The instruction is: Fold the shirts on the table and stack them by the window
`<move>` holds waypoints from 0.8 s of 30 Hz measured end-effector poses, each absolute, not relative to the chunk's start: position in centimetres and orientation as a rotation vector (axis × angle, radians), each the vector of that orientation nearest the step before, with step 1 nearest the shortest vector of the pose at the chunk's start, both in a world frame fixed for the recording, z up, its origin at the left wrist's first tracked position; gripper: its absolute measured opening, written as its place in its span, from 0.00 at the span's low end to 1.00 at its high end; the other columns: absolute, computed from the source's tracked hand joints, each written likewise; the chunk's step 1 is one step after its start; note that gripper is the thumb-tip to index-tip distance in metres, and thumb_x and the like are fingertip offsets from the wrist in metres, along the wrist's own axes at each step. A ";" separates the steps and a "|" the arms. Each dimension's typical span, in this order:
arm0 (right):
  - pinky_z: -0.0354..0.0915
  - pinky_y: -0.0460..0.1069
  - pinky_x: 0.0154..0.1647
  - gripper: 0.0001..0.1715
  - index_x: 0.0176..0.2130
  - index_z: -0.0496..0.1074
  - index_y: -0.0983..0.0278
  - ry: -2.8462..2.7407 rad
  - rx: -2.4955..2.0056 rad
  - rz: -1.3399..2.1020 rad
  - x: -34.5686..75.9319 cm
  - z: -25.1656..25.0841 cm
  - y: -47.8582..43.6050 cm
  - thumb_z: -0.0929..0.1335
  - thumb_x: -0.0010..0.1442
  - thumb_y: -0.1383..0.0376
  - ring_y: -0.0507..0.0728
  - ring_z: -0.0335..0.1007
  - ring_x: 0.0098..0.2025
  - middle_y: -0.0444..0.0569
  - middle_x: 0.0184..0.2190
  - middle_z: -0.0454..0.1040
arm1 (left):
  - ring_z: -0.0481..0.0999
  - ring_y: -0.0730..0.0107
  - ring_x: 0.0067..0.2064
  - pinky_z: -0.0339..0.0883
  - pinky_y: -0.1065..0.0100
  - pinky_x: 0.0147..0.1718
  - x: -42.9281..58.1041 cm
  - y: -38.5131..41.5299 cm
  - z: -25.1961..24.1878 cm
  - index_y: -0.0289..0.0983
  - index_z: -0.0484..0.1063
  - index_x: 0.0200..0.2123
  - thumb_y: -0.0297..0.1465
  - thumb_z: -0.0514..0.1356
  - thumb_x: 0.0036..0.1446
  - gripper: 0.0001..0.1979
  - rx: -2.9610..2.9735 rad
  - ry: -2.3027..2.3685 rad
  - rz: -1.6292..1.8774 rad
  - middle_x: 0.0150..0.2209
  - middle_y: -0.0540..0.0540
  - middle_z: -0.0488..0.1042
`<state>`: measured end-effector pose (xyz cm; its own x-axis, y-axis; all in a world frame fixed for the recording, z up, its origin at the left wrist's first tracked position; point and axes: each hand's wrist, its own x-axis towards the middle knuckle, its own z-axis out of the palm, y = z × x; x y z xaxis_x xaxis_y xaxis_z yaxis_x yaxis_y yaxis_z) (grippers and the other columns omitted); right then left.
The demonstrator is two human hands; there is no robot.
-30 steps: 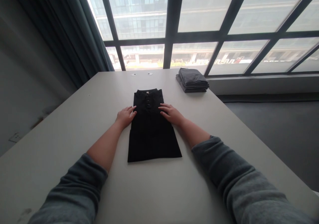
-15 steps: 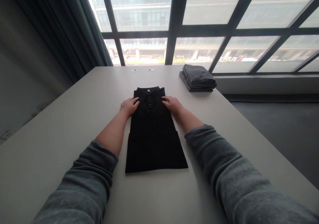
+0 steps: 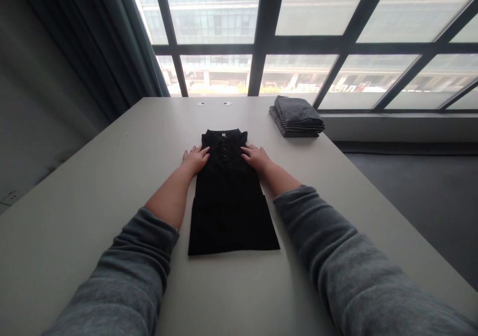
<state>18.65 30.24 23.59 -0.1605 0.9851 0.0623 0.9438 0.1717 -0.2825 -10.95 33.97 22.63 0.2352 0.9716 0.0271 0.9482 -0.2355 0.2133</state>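
A black polo shirt (image 3: pixel 229 201), its sides folded into a long narrow panel, lies flat in front of me with its collar and buttons at the far end. On its left edge, just below the collar, rests my left hand (image 3: pixel 196 159), fingers spread and the tips on the cloth. My right hand (image 3: pixel 257 158) lies in the same manner on the opposite edge, fingers stretched over the fabric. Neither hand grips the shirt. Under it is a white table (image 3: pixel 123 167).
A stack of folded dark grey clothes (image 3: pixel 297 117), some with a striped edge, sits at the table's far right corner. Two small white cable-hole covers (image 3: pixel 227 104) are set near the back edge. Beyond stand a large window (image 3: pixel 216 17) and a dark curtain (image 3: pixel 93 37).
Both hands have pressed slightly inward at the shirt's upper part, and the cloth beside the collar now bunches up a little. The hem sits marginally higher in view.
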 end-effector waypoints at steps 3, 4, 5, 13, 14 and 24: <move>0.43 0.70 0.76 0.30 0.72 0.65 0.61 -2.204 -1.870 0.265 18.3 23.7 29.0 0.62 0.76 0.58 0.65 0.50 0.77 0.57 0.75 0.58 | 0.50 0.46 0.78 0.44 0.34 0.72 -11.0 33.1 22.8 0.50 0.59 0.75 0.43 0.44 0.74 0.30 2.345 1.838 0.217 0.78 0.45 0.53; 0.43 0.70 0.76 0.30 0.72 0.65 0.61 -2.201 -1.871 0.267 18.2 23.8 28.6 0.62 0.76 0.58 0.66 0.50 0.77 0.57 0.75 0.58 | 0.50 0.46 0.78 0.44 0.34 0.72 -11.1 32.8 22.9 0.49 0.59 0.75 0.42 0.44 0.74 0.30 2.345 1.838 0.218 0.78 0.45 0.53; 0.43 0.70 0.76 0.30 0.72 0.65 0.60 -2.197 -1.873 0.268 18.1 23.8 28.1 0.62 0.76 0.58 0.66 0.50 0.77 0.56 0.75 0.58 | 0.50 0.45 0.78 0.44 0.34 0.72 -11.1 32.4 22.9 0.49 0.59 0.75 0.41 0.44 0.74 0.29 2.345 1.838 0.221 0.78 0.45 0.53; 0.49 0.64 0.77 0.33 0.70 0.68 0.61 -2.133 -1.781 0.254 18.5 23.9 23.9 0.69 0.72 0.54 0.66 0.52 0.77 0.59 0.76 0.57 | 0.53 0.45 0.77 0.48 0.33 0.71 -11.6 27.6 23.6 0.47 0.61 0.74 0.40 0.47 0.74 0.28 2.335 1.823 0.357 0.77 0.44 0.54; 0.50 0.61 0.77 0.33 0.70 0.68 0.61 -2.097 -1.748 0.231 18.7 24.0 23.3 0.69 0.71 0.53 0.66 0.52 0.77 0.59 0.76 0.56 | 0.52 0.45 0.77 0.50 0.33 0.71 -11.8 26.8 23.9 0.47 0.60 0.74 0.40 0.45 0.75 0.28 2.326 1.838 0.402 0.78 0.43 0.53; 0.63 0.58 0.66 0.14 0.51 0.79 0.62 -2.136 -1.454 0.111 18.1 27.5 15.1 0.67 0.71 0.62 0.64 0.69 0.61 0.58 0.57 0.75 | 0.78 0.53 0.54 0.69 0.52 0.56 -13.0 13.8 27.8 0.43 0.78 0.47 0.39 0.57 0.70 0.11 2.648 1.469 0.739 0.52 0.41 0.79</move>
